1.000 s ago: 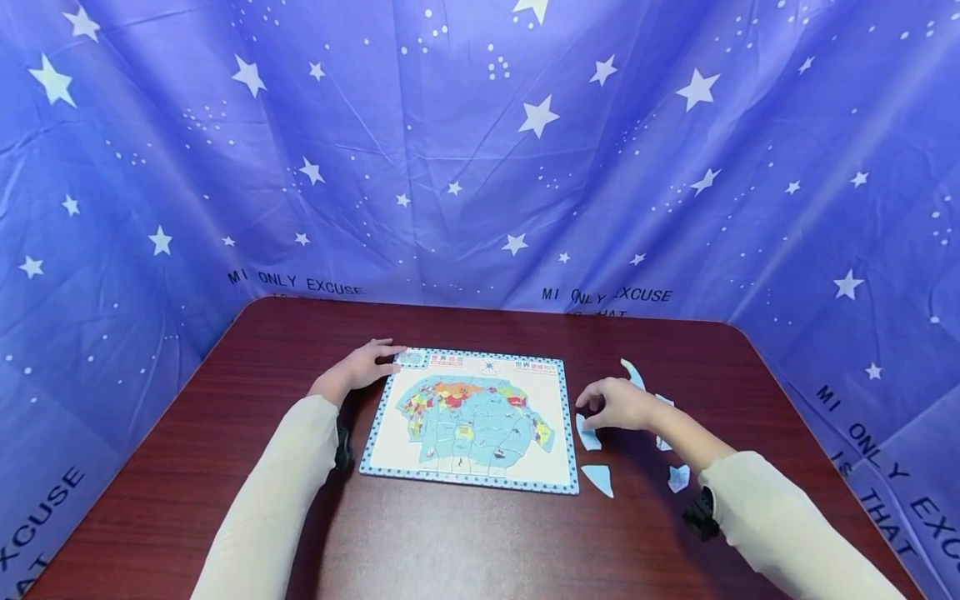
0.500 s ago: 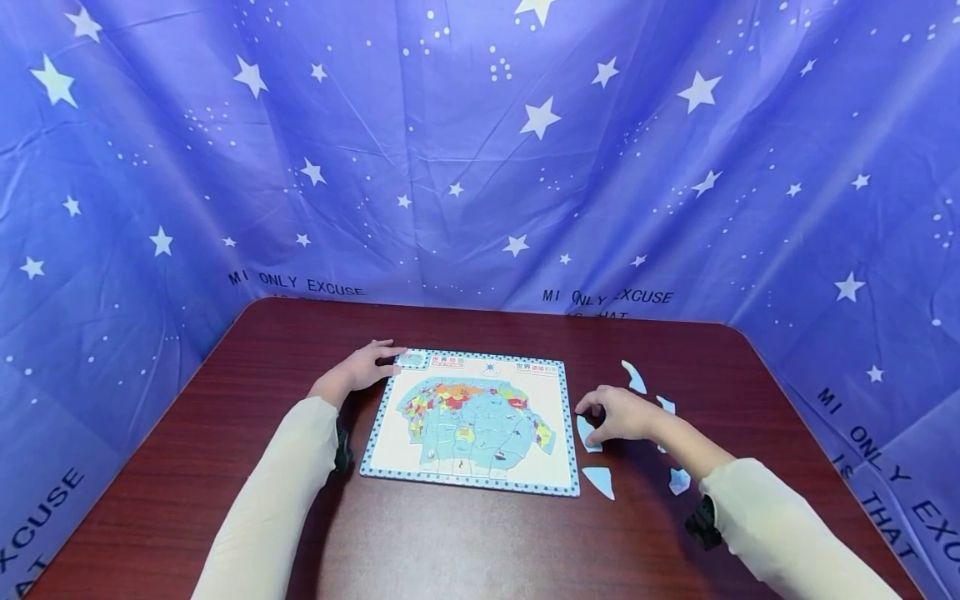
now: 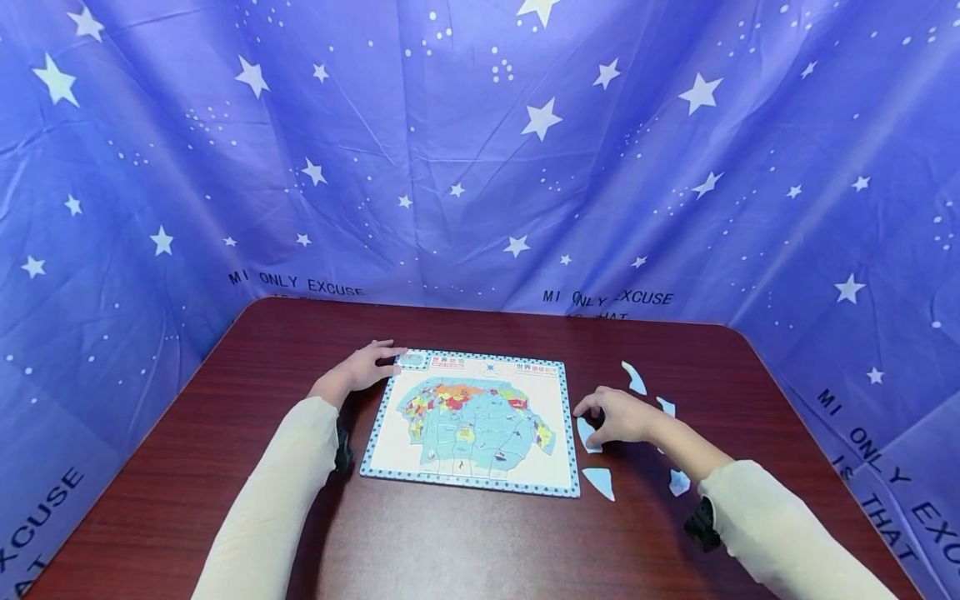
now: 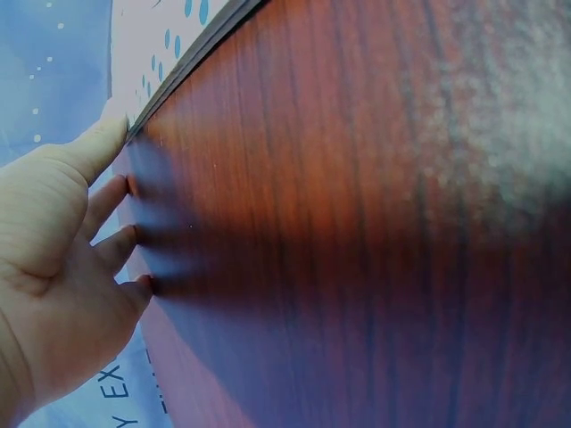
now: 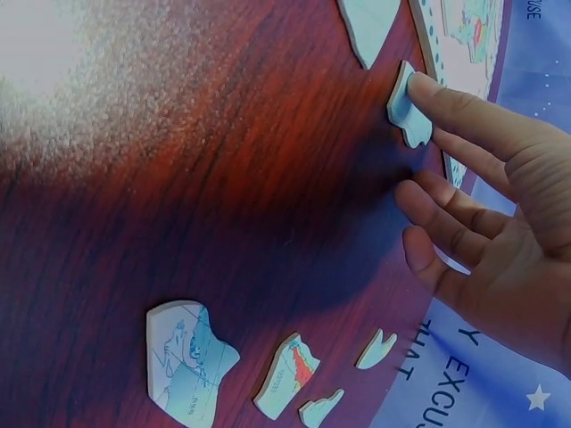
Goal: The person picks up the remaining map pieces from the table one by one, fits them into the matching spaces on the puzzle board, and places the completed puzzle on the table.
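Note:
A world-map jigsaw board (image 3: 468, 482) with a blue dotted border lies on the table, its middle filled with map pieces. My left hand (image 3: 367, 365) rests at the board's upper left corner, fingers spread; in the left wrist view the thumb (image 4: 103, 143) lies along the board's edge and the other fingers touch the tabletop. Just right of the board, my right hand (image 3: 621, 414) has thumb and index finger on a pale blue puzzle piece (image 5: 406, 116), pinching it close to the table. The other right fingers curl loosely beside it.
A pale pointed piece (image 3: 598, 483) lies nearer the front, beside the board. Further right are a thin curved piece (image 3: 634, 377), a piece partly behind the wrist (image 3: 666, 406) and another piece (image 3: 678, 482). A starry blue curtain (image 3: 480, 167) surrounds the dark red table (image 3: 420, 542).
My right hand has shifted slightly down and right over the pale blue puzzle piece, then stayed almost still. The left hand and the board have kept their places.

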